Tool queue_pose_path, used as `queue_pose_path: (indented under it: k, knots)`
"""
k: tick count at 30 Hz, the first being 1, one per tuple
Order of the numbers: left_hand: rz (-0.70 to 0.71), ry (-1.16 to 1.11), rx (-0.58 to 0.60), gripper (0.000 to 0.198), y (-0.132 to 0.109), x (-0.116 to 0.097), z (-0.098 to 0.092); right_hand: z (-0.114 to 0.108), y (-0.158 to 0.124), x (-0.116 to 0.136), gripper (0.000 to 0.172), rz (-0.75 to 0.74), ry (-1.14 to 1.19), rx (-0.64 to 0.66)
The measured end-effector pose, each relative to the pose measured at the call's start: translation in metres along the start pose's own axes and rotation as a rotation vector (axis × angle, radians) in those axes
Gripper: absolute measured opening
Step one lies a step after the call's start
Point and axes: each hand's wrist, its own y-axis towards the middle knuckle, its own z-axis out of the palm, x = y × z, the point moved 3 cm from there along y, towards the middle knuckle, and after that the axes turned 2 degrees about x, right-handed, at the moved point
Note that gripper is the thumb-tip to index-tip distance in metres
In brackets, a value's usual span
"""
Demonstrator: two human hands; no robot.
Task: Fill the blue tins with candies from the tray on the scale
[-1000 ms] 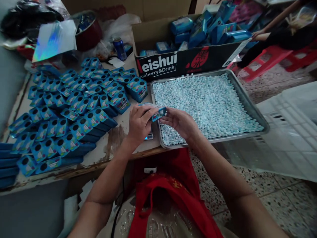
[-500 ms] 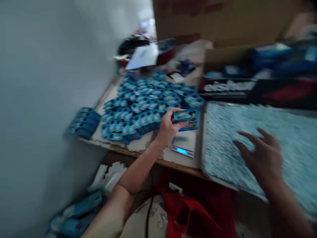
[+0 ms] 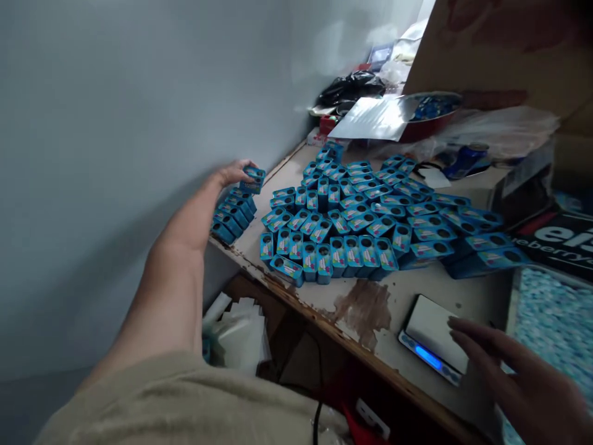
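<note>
My left hand, on a stretched-out arm, is closed around a small blue tin. It holds this tin at the far end of a short row of similar tins beside the wall; I cannot tell whether they touch. A large cluster of blue tins with dark round spots on top stands to the right of that row. My right hand hangs over the right edge of a small digital scale with a lit blue display. Its fingers are stretched and hold nothing visible.
A tray of pale blue pieces lies at the right, below a dark printed box. Behind the tins are a red basin, a white sheet and a blue can. The wall borders the left.
My left hand has carried the tin from above the scale to the short row by the wall. The view has turned left, and my right hand has moved from over the tray to the scale.
</note>
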Motion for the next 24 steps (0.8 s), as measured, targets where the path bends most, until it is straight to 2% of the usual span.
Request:
queue_pose_path:
  k: [3,6,11,15,19,24]
  knots:
    - [-0.090,-0.003,0.057,0.047,-0.008,0.036,0.002,0.010,0.018,0.044,0.034,0.112,0.096,0.004]
    - [-0.113,0.023,0.055,0.042,-0.008,0.058,0.005,0.017,0.031,0.066,0.037,0.163,0.145,0.010]
    - [-0.042,0.153,-0.107,0.028,0.003,0.076,0.013,0.021,0.053,0.084,0.042,0.154,0.201,0.038]
    - [0.044,0.209,-0.179,0.037,0.013,0.082,0.019,0.025,0.075,0.106,0.035,0.006,0.186,0.025]
    - [0.145,0.211,-0.200,0.057,0.033,0.086,0.018,0.036,0.097,0.118,0.039,-0.163,-0.018,0.113]
    - [0.168,0.244,-0.282,0.070,0.047,0.094,0.018,0.039,0.115,0.114,0.050,-0.140,-0.425,0.196]
